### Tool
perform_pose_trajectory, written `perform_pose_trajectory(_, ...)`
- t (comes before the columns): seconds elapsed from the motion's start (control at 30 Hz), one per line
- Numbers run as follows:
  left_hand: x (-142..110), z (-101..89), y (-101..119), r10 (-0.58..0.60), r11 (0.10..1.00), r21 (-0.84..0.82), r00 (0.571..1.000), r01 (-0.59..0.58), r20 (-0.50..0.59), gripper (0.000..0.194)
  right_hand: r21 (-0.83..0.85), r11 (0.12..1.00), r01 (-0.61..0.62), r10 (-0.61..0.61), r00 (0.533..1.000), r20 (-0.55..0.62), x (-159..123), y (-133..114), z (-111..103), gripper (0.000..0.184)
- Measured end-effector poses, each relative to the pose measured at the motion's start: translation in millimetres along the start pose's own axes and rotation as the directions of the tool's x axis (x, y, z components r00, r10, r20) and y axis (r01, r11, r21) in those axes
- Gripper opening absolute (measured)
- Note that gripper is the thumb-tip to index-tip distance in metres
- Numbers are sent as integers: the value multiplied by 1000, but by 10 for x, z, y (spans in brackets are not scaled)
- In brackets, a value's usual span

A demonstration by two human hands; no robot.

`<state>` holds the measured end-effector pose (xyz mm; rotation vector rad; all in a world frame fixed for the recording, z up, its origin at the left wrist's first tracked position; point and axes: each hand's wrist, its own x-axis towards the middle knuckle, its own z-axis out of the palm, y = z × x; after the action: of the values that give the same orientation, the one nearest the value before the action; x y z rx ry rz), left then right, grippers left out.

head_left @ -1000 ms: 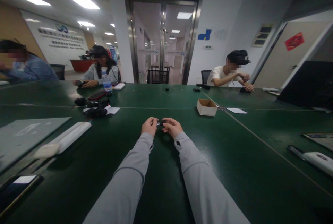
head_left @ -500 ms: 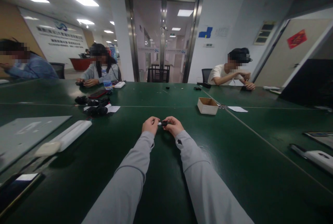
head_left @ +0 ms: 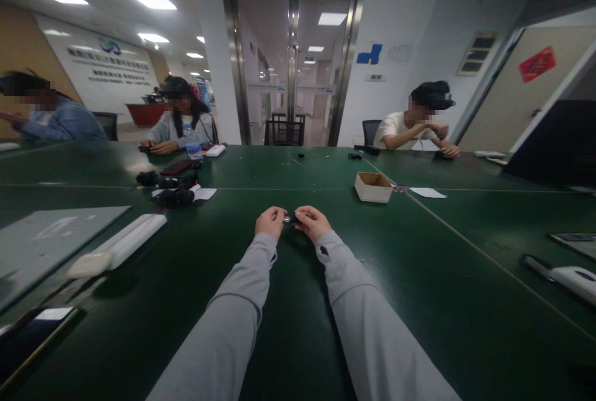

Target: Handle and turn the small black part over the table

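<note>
Over the middle of the green table, my left hand and my right hand face each other. Between their fingertips sits a small black object with a silvery end. The left fingers pinch its silvery side, while the right fingers close round its black side. Its exact kind is too small and too covered to tell. Both forearms, in grey sleeves, reach forward from the bottom of the view.
An open-topped box stands ahead to the right, by a paper sheet. Black gear and a water bottle lie ahead left. Nearer left are a laptop, a long white case and a phone. Several people sit across the table.
My right fingers have shifted slightly on the black part of the small object, covering more of it. Both hands stay in nearly the same place, and the view has tilted a little.
</note>
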<state>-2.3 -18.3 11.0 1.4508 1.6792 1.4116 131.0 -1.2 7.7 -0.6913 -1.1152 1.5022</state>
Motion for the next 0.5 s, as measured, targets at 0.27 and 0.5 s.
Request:
perform_pose_trajectory(0.27,-3,2,1,-5,1000,-4,1000,5,-7,21,18,999,44,-44,999,5,59,69,-67,41)
perform_pose_trajectory(0.5,-14,-10,19,-7,1000,2,1000,7,-14,21,39,999,27,-28,999,40,28,41,-59,35)
